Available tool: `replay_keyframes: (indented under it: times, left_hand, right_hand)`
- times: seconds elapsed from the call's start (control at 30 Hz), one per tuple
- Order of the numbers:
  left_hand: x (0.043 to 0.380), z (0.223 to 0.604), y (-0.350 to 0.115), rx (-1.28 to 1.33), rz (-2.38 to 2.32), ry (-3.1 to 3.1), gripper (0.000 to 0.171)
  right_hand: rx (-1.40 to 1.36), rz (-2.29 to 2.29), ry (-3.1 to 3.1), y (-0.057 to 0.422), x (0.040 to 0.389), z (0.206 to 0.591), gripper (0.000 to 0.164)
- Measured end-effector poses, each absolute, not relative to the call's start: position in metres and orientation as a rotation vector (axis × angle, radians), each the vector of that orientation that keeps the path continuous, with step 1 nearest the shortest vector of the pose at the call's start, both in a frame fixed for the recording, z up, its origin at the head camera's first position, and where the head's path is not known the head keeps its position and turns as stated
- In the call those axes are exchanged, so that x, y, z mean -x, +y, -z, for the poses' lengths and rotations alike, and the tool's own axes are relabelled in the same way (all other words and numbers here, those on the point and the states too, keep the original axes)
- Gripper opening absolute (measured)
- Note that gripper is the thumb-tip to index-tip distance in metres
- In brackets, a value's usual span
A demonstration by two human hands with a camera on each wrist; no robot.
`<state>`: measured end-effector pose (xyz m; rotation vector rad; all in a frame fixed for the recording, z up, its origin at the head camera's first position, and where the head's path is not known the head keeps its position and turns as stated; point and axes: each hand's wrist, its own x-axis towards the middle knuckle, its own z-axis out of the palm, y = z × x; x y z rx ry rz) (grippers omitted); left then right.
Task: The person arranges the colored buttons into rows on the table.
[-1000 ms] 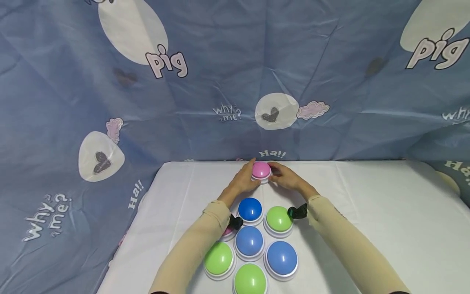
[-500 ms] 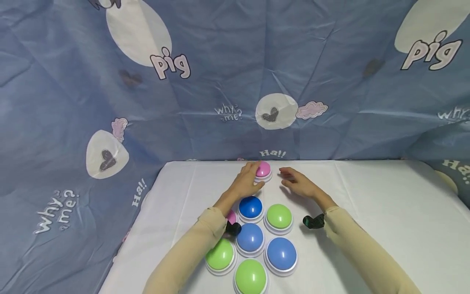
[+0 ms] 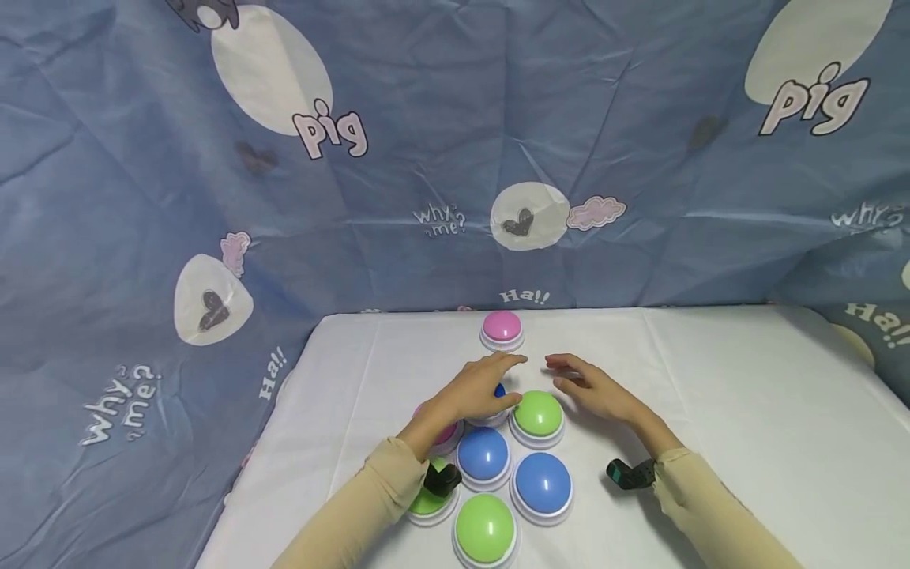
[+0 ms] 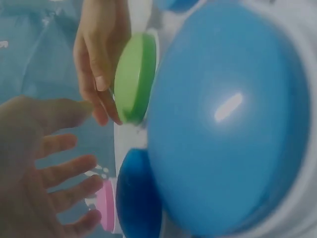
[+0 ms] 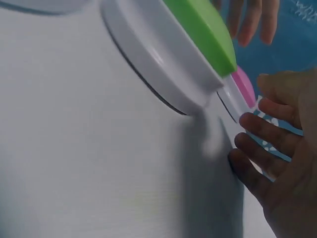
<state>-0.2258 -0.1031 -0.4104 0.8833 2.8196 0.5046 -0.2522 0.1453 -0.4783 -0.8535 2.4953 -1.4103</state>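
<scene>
At the table's far edge, a pink dome-topped push button point(image 3: 502, 326) with a white base stands apart from the others. My left hand point(image 3: 478, 389) hovers with spread fingers over a dark blue button point(image 3: 501, 390), which it partly hides. Beside that sits a green button point(image 3: 538, 414), near my left thumb. To the right of the green button, my right hand point(image 3: 596, 390) is held in the air, fingers relaxed and holding nothing. In the left wrist view, a large blue button point(image 4: 223, 119) fills the right side. The right wrist view shows the pink button point(image 5: 243, 87) behind the green one.
Nearer the front are two blue buttons point(image 3: 543, 483), a green button point(image 3: 485, 528), and another green one point(image 3: 426, 503) partly under the left sleeve. A second pink button point(image 3: 447, 434) is partly behind the left wrist. A patterned blue cloth point(image 3: 398, 261) hangs behind the white table point(image 3: 711, 411).
Both hands have let go of the far pink button and drawn back toward the person. The right hand has also moved rightward. The far pink button stays at the back edge.
</scene>
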Motion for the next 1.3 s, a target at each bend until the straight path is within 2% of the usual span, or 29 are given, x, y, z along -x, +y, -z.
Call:
replay_keyframes:
  times: [0.33,0.63,1.3]
  left_hand:
    - [0.205,0.416,-0.096,-0.959,-0.473,2.741,0.076]
    - [0.196,0.426,-0.092,-0.962,-0.361,2.745,0.079]
    - [0.197,0.442,-0.092,-0.985,-0.415,2.816,0.079]
  right_hand:
    - [0.824,1.406,2.466,0.149,0.215,0.483,0.044]
    - [0.812,1.432,2.504,0.146,0.197,0.493,0.045]
    - [0.815,1.425,2.624,0.142,0.185,0.504,0.07]
